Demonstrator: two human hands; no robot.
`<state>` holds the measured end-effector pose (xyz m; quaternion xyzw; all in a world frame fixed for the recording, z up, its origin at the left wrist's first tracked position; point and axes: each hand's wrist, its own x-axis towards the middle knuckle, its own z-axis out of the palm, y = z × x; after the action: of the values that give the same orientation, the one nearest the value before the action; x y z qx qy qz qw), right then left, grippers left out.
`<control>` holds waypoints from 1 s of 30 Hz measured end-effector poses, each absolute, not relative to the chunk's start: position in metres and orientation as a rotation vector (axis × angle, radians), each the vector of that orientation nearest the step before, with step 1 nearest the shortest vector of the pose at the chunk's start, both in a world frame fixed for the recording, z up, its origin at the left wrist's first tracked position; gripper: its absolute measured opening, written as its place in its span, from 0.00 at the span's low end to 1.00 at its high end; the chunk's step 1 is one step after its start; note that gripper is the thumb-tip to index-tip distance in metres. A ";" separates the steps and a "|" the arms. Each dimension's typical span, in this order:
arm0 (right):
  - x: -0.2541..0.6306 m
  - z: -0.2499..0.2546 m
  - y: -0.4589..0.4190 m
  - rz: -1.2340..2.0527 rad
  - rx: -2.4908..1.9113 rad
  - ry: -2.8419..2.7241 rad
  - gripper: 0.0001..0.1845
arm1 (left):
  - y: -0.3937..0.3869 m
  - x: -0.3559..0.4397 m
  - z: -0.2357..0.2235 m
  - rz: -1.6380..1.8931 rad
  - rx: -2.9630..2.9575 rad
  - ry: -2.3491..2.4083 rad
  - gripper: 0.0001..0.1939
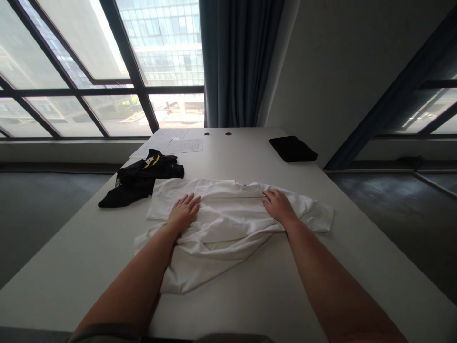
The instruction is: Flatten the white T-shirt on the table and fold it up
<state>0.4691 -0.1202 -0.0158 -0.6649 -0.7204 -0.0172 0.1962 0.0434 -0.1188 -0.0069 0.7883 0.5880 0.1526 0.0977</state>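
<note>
A white T-shirt (228,224) lies partly folded and rumpled in the middle of a white table (250,295). My left hand (183,212) rests flat on the shirt's left part, fingers stretched out and pointing away from me. My right hand (278,205) lies palm down on the shirt's right part near the collar, fingers extended and pressing the cloth. Neither hand grips anything.
A crumpled black garment with yellow marks (143,181) lies just left of the shirt. Sheets of paper (171,143) sit at the far left of the table. A folded black cloth (293,148) lies at the far right. Windows and a blue curtain (235,62) stand behind.
</note>
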 end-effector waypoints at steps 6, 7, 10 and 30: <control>0.462 -0.005 -0.126 -0.048 -1.960 -2.041 0.22 | -0.132 0.054 0.006 0.254 2.413 1.876 0.27; 0.460 -0.002 -0.128 -0.044 -1.992 -2.019 0.21 | -0.134 0.055 0.009 0.241 2.414 1.893 0.27; 0.453 0.008 -0.134 -0.032 -2.115 -1.951 0.19 | -0.141 0.062 0.021 0.187 2.415 1.954 0.25; 0.457 -0.012 -0.123 0.025 -2.300 -1.934 0.31 | -0.151 0.075 0.029 0.218 2.413 2.084 0.21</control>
<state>0.4571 -0.1233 -0.0122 -0.7635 -0.6421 0.0082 0.0682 0.0747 -0.1511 0.0286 0.7547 0.6519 0.0682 -0.0271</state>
